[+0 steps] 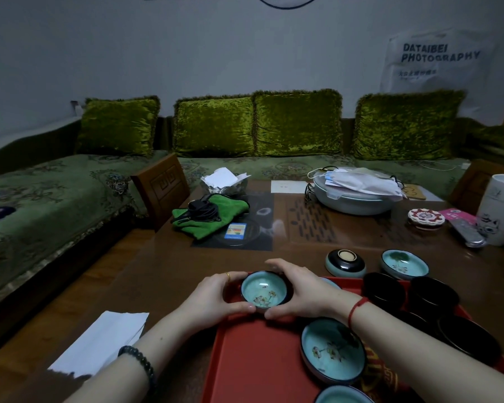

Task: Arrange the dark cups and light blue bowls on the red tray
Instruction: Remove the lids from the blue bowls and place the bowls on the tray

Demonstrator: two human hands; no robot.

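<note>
Head view: both hands cup one light blue bowl [264, 291] at the red tray's [253, 362] 11 o'clock corner, the left hand [216, 298] at its 9 o'clock and the right hand [298, 292] at its 3 o'clock, each grip closed against the bowl's wall. Two more bowls sit on the tray toward 6 o'clock, and dark cups [413, 298] crowd the 2 o'clock side. Off the tray, on the bench [163, 274], wait an upturned bowl [345, 262] and an upright one [405, 263]. The held bowl is close to the tray's rim; landing on that rim would probably tip it.
</note>
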